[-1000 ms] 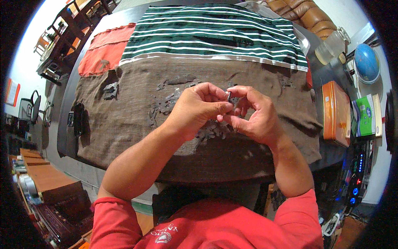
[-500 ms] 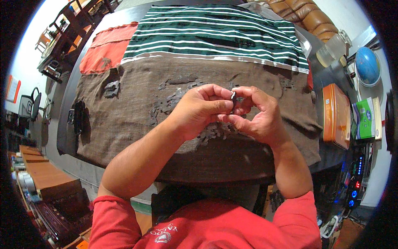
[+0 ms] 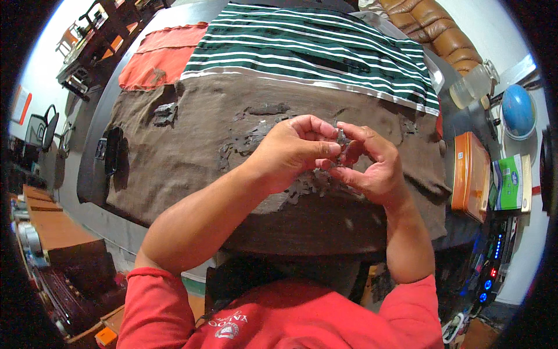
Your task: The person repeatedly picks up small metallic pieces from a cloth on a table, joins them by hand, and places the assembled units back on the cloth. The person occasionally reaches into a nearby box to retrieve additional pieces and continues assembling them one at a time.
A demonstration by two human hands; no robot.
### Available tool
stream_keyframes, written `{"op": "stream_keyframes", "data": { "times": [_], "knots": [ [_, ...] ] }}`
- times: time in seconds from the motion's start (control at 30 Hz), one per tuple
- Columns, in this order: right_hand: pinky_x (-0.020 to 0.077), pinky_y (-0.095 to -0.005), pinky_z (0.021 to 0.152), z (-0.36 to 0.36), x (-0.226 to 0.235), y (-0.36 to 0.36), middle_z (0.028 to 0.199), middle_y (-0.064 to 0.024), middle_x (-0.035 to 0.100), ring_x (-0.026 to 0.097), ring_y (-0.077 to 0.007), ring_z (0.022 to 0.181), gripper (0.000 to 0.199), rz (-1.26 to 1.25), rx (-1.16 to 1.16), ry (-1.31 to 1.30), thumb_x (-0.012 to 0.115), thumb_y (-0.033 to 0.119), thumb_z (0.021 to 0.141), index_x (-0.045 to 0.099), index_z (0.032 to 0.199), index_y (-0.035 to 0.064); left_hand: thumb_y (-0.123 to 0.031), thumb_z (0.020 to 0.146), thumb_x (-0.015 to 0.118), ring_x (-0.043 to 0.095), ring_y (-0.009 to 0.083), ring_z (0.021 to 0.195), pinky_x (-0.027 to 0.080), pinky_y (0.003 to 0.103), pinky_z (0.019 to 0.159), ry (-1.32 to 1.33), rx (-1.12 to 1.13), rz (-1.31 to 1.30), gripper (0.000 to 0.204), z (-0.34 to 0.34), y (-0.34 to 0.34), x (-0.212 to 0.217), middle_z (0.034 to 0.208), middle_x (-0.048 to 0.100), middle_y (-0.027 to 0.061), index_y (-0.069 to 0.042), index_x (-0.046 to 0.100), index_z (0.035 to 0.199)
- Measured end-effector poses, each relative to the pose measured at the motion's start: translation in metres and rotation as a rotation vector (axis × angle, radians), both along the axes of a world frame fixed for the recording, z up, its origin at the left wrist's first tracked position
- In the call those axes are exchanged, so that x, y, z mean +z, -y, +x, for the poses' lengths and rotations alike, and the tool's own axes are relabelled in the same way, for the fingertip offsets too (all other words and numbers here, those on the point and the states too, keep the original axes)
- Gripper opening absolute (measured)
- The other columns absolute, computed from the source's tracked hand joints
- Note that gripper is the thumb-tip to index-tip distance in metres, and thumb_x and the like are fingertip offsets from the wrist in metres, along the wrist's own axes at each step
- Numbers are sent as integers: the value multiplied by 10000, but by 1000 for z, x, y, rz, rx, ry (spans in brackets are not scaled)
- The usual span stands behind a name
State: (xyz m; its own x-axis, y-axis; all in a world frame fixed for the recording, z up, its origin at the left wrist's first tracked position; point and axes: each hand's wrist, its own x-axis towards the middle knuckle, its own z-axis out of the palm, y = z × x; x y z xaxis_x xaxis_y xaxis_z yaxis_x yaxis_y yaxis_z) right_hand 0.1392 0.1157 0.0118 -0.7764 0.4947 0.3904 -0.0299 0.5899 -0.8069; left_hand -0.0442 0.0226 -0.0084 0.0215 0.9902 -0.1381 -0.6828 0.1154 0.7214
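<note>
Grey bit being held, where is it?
In the head view, right of centre, the grey bit is between the left hand and right hand, over brown cloth.

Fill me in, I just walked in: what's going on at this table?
A person in a red shirt is handling a small grey piece. The left grip holds it, with the right grip close against it; whether that one pinches too is unclear. Below, more loose grey pieces lie scattered on a brown cloth, with a striped green cloth spread beyond.

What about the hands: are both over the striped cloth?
No: the left hand and right hand are both over the brown cloth, on the near side of the striped cloth.
</note>
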Motion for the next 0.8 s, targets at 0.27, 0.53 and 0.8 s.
{"op": "stream_keyframes", "data": {
  "times": [0.27, 0.53, 0.8],
  "knots": [
    [476, -231, 593, -1, -3, 13, 796, -19, 642, 582, -62, 660, 205, -140, -203, 102, 808, 97, 792, 642, 895, 35, -10, 829, 750, 680, 184, 828, 536, 278, 671, -3, 206, 7, 320, 0, -4, -7, 934, 673, 84, -30, 576, 1097],
    [470, -232, 597, -6, -6, 24, 726, 3, 650, 581, -44, 678, 108, -406, -286, 83, 712, 102, 885, 669, 832, 18, -7, 810, 769, 650, 151, 800, 529, 263, 662, -157, 292, 49, 344, 8, -4, -7, 908, 658, 73, -5, 569, 1090],
    [436, -222, 589, -1, -6, 16, 702, 48, 594, 524, -35, 643, 123, -449, -228, -33, 681, 91, 892, 636, 793, 32, 35, 809, 745, 656, 152, 797, 532, 266, 651, -133, 264, 32, 341, 10, -3, -4, 928, 653, 86, 30, 561, 1096]
  ]
}}
